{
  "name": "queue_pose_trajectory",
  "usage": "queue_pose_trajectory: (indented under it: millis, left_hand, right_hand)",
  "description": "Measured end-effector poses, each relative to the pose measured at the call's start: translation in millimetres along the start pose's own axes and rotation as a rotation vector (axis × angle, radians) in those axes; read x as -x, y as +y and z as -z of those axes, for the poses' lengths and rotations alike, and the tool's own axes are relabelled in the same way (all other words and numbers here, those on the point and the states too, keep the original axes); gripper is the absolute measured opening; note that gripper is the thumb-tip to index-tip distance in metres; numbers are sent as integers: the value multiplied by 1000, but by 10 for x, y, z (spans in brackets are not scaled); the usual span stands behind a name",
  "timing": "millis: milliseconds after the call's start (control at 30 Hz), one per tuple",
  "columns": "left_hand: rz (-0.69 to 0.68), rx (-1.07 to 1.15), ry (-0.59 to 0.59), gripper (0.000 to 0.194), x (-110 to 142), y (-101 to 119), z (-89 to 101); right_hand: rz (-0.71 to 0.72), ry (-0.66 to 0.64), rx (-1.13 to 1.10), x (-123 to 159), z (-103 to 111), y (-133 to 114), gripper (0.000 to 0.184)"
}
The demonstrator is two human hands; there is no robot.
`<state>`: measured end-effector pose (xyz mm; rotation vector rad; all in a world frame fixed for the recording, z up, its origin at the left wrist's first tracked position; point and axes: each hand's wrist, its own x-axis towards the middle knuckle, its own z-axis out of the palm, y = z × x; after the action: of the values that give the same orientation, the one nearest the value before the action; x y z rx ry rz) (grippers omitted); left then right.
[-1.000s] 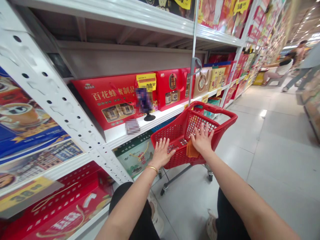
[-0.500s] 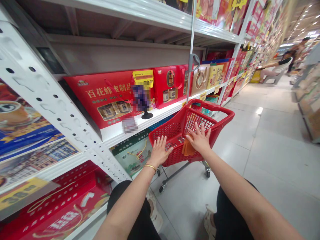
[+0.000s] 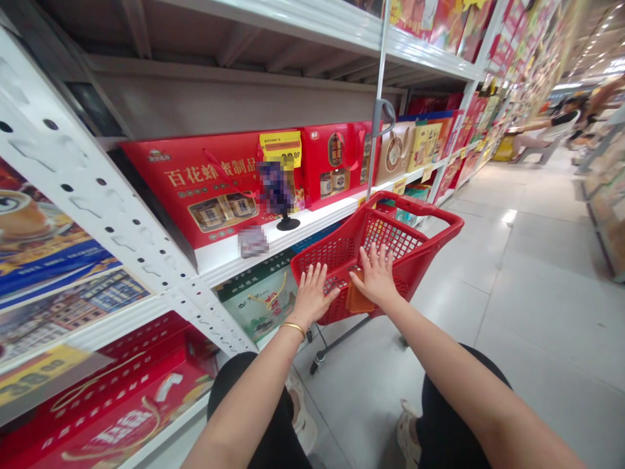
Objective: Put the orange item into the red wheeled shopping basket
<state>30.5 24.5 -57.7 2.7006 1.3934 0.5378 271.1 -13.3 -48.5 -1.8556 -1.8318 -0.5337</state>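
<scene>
My left hand (image 3: 315,296), with a gold bangle at the wrist, is held out palm down with fingers apart over the near left edge of a red shopping cart (image 3: 336,254). Fingers spread as well, my right hand (image 3: 377,277) reaches over the cart's near side, just right of the left hand. Both hands hold nothing; whether they touch the rim I cannot tell. Partly hidden by the right hand, an orange cloth-like piece (image 3: 359,301) hangs at the cart's near side.
White shelving (image 3: 293,238) on the left holds a red honey gift box (image 3: 195,169) and other boxes. A small stand (image 3: 288,223) with a blurred-out device sits on the shelf edge. A grey hook (image 3: 383,117) on a pole rises beside the cart. A person (image 3: 561,124) sits farther down the aisle.
My right hand has shifted left, closer to my left hand. The orange piece has moved slightly left with it. My left hand and the cart stay nearly in place.
</scene>
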Motion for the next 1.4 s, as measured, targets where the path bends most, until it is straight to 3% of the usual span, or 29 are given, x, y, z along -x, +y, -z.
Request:
queue_pose_trajectory:
  millis: [67,200,333,533,633,733,800,867,967,1033,1267,1400]
  left_hand:
    - [1,-6,-2,86,-1,2,10]
    - [-21,-46,7,88,-4,26,61]
    - [-136,-86,23,91,-8,84,106]
    - [-125,-47,2,91,-22,107,45]
    - [-123,-35,1,90,-22,87,31]
    - [-128,-30,-4,87,-15,81,42]
    - [-128,-29,-7,84,-10,82,49]
    - [-126,-29,-8,82,-8,82,50]
    - [-125,-28,-5,82,-12,79,43]
    - [-126,-30,-6,82,-22,78,40]
    - [-170,-63,32,94,-86,152,55]
    - [-122,-68,84,82,-83,218,47]
  right_hand:
    - [-10,17,20,-24,11,58,84]
    - [124,-47,12,7,24,-37,76]
    - [189,-63,-12,-6,45,-180,55]
    - [53,32,20,-148,173,-78,59]
    - [-9,-43,33,-148,210,-42,53]
    - [76,-212,15,-92,176,-52,62]
    - [159,-237,-29,-51,134,-25,61]
    - [217,-172,-60,-23,96,56,68]
    - [158,-38,-36,-5,52,218,113]
    - [109,-7,-7,-2,26,285,121]
    - [138,-26,17,-30,30,148,75]
    - [168,-39,-18,-10,73,-15,59]
